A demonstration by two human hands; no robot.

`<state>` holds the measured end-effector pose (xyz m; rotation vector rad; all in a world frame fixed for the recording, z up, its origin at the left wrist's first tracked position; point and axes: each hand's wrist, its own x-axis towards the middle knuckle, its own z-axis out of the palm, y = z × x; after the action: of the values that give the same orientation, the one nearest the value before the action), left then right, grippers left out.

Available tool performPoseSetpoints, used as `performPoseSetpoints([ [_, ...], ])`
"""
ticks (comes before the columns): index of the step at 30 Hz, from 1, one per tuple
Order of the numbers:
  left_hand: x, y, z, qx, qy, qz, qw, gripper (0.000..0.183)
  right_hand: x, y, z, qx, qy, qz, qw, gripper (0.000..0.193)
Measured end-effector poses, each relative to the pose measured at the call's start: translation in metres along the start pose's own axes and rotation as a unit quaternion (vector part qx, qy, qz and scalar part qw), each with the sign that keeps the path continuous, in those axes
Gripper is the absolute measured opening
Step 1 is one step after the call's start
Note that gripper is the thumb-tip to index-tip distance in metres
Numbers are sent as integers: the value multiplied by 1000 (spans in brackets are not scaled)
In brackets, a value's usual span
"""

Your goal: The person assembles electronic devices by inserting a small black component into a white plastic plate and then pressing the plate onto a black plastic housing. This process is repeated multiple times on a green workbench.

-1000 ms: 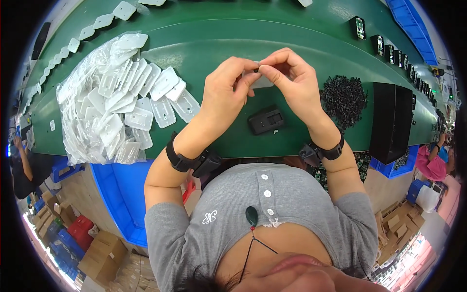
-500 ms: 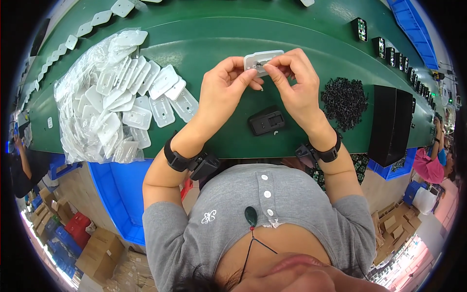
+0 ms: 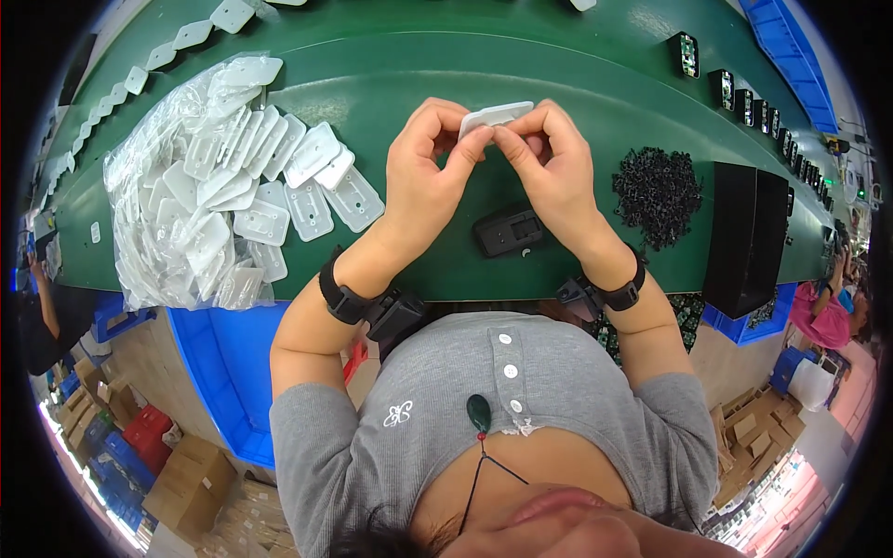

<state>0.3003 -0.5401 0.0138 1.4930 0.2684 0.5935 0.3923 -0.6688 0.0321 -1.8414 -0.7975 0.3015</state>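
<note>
Above the middle of the green table, both hands grip one white plastic cover plate, tilted so that its edge shows. My left hand pinches its left end, and my right hand pinches the right end. The two thumbs meet at the plate's near side and hide its inner face. Just nearer to me lies a black plastic housing with a recess at its right. To the left, a pile of matching white plates spills out of a clear plastic bag. A heap of small black parts is right of my right hand.
A tall black box stands right of the heap. Black cases with green circuit boards line the far right side, and white plates form a row at far left. Below the table edge sits a blue bin.
The white plate has tipped so that its edge faces me, where its inner face showed before. My right hand has shifted slightly left and down, bringing its thumb against the left one.
</note>
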Motion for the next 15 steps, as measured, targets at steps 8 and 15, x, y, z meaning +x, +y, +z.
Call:
performPoseSetpoints([
  [8, 1, 5, -7, -53, -76, -125, 988, 8, 10, 0, -19, -4, -17, -66, 998, 23],
  [15, 9, 1, -9, -129, -80, -160, 975, 22, 7, 3, -13, 98, -45, 46, 993, 20],
])
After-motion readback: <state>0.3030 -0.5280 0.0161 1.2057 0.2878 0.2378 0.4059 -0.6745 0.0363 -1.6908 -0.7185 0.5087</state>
